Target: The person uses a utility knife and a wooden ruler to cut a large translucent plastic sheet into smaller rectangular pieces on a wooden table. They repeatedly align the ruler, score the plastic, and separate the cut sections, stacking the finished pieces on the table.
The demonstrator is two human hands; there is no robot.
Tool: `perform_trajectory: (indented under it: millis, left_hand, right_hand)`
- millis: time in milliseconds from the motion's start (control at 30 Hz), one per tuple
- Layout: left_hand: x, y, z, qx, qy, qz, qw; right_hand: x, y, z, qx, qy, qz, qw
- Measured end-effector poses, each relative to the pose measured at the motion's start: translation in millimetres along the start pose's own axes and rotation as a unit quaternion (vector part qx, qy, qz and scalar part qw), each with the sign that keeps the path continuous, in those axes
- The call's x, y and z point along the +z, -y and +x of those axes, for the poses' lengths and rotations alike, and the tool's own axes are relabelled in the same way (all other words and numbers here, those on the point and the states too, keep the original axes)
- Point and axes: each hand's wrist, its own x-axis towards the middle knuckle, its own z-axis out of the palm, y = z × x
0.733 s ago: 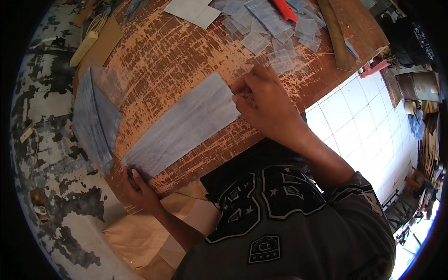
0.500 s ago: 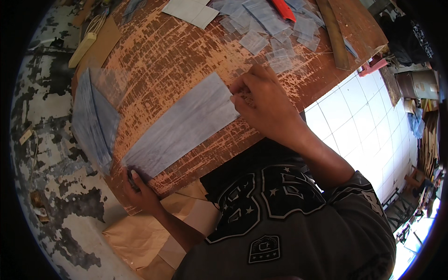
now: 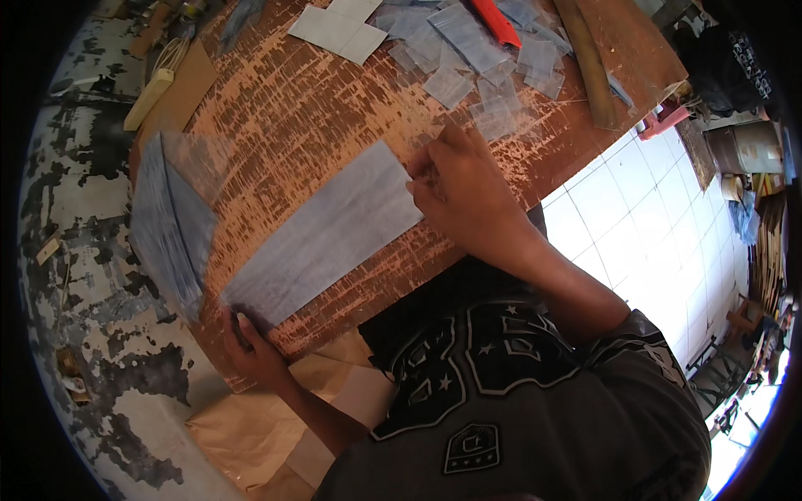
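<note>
A long, blue-grey, cloudy plastic strip [image 3: 330, 230] lies slantwise across a scored brown tabletop [image 3: 276, 100]. At its lower left end my left hand [image 3: 259, 359] is closed on the edge, the thumb on top and the other fingers partly hidden. My right hand [image 3: 472, 196] pinches the far right end between thumb and forefinger, knuckles raised above the table. Left of the strip, a folded stack of similar plastic sheets [image 3: 171, 221] hangs over the table's left edge.
Small clear plastic pieces [image 3: 449, 86] and a red-handled tool [image 3: 496, 23] lie at the back, near white cards [image 3: 338, 32]. A brown flat bar [image 3: 591, 71] lies at the back right. Brown paper [image 3: 242, 426] is below the table, and a wooden block with cord [image 3: 150, 98] is at left.
The view has shifted slightly. Both hands stay at the strip's two ends, and the strip lies almost as before.
</note>
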Motion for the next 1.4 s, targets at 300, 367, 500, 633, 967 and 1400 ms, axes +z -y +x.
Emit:
perform_trajectory:
  millis: [300,367,500,633,967,1400]
  left_hand:
    - [0,-9,0,0.003,0.000,0.020,1.000]
    - [0,-5,-1,0.001,0.001,0.014,1.000]
    - [1,1,-2,-0.009,-0.005,-0.010,1.000]
    - [-2,2,-5,-0.033,-0.014,-0.042,0.998]
    - [-2,-7,-5,-0.035,-0.018,-0.024,0.999]
    - [-3,7,-2,-0.068,-0.028,0.012,0.997]
  right_hand:
    - [1,0,0,-0.005,-0.004,0.009,1.000]
    - [2,0,-2,-0.009,-0.006,0.006,1.000]
    - [1,-5,-1,-0.014,-0.001,0.023,1.000]
    - [3,-5,-3,-0.022,-0.013,0.031,0.999]
    - [4,-6,-5,-0.032,-0.021,0.028,0.999]
    - [6,-6,-3,-0.026,-0.028,0.034,0.999]
